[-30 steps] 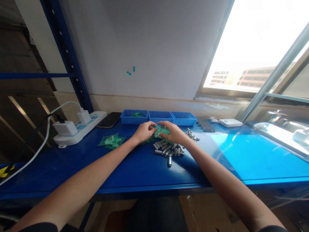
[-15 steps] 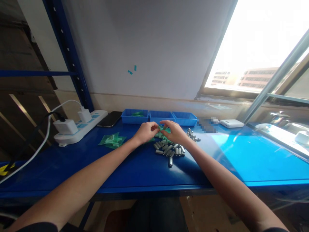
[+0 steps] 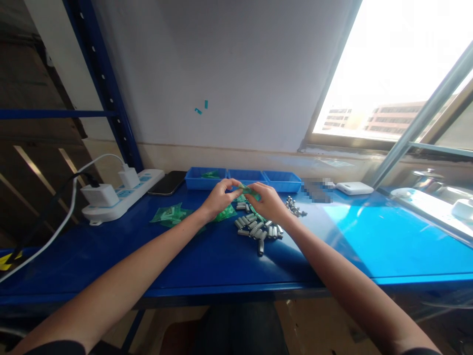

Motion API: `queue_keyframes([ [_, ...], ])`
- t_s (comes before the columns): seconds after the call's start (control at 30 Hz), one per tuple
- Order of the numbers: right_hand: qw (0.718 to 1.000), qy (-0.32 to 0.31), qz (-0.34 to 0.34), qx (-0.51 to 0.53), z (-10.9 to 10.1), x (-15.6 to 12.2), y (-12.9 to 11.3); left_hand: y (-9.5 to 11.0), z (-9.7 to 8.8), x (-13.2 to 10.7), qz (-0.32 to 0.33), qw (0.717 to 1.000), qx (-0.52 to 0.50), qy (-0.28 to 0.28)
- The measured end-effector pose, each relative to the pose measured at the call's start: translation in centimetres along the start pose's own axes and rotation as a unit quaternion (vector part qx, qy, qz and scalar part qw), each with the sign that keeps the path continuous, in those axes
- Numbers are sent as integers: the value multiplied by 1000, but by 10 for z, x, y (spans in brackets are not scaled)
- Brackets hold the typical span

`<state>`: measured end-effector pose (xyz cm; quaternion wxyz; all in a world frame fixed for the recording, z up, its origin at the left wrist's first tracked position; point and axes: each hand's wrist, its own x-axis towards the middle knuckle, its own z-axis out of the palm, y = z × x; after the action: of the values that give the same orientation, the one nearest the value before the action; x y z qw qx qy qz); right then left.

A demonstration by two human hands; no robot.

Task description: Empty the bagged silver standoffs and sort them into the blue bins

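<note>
Between my hands, above the table, is a small green plastic bag (image 3: pixel 244 188). My left hand (image 3: pixel 220 198) pinches its left side between thumb and fingers. The right side of it is closed in the fingers of my right hand (image 3: pixel 268 201), which partly cover it. Just below lies a pile of silver metal standoffs (image 3: pixel 255 226), with one standoff (image 3: pixel 261 247) closest to me. Beyond my right wrist is a heap of small metal screws or nuts (image 3: pixel 294 206), too small to tell. More green plastic bags (image 3: pixel 170 214) lie left of my left hand, and green plastic (image 3: pixel 225 213) shows beneath it.
Three joined blue bins (image 3: pixel 207 183) stand along the wall, the left one with green plastic inside. A phone (image 3: pixel 168 182) and a white power strip (image 3: pixel 127 195) with plugs lie at the left. A white box-like device (image 3: pixel 354 188) is on the blue table (image 3: pixel 207 266) at the right.
Both hands have risen slightly, and the bag now stretches between their fingertips. My left hand has shifted a little left, uncovering more green plastic and standoffs beneath.
</note>
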<state>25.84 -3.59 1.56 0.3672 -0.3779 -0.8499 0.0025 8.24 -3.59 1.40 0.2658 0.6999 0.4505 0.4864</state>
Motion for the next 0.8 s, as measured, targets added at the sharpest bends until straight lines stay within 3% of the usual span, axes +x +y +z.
queue_keyframes([
  [0.13,999,36,9,-18,2,-1,-4,9,4,-2,-67,996,-53,23],
  [0.33,998,63,4,-17,3,-3,-4,16,5,-4,-162,976,-147,-22],
  [0.6,998,57,-9,18,6,-3,-4,10,5,-5,-169,972,-164,-18],
  [0.8,997,70,-7,23,2,-3,-5,11,5,-5,-122,972,-196,-34],
])
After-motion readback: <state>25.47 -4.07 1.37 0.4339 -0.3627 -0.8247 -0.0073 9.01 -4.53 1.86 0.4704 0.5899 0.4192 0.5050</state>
